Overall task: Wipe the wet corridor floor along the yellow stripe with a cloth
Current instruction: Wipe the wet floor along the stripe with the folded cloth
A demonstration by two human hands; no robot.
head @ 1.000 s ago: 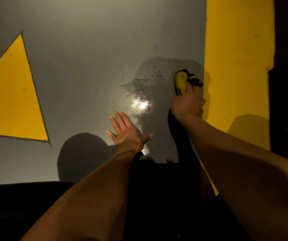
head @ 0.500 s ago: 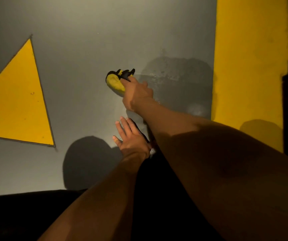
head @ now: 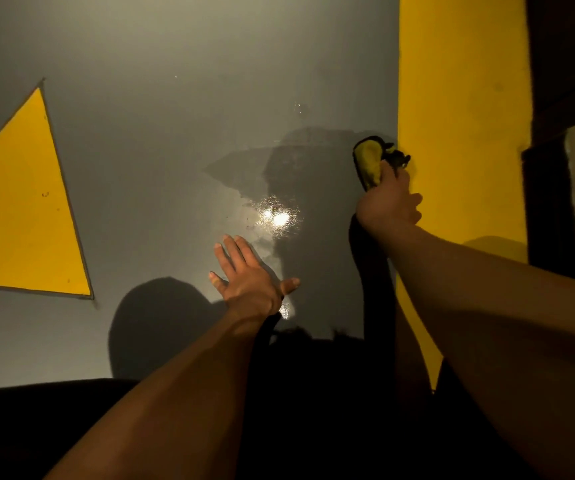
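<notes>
From the head camera I see my right hand [head: 388,202] curled round a yellow cloth [head: 369,161] with dark trim, pressing it to the grey floor [head: 175,133] right at the inner edge of the yellow stripe [head: 459,116] — the cloth's dark end just reaches the yellow. My left hand [head: 248,275] lies flat on the floor, fingers spread, holding nothing, beside a wet patch [head: 279,216] that glints under the light. A yellow triangle [head: 19,216] marks the floor's left side — well apart from both hands.

The right hand [head: 388,202] grips a bunched yellow cloth with a black edge [head: 369,161] right beside the wide yellow stripe [head: 459,116]. The left hand [head: 248,278] rests flat on the wet grey floor [head: 175,133], fingers spread.
</notes>
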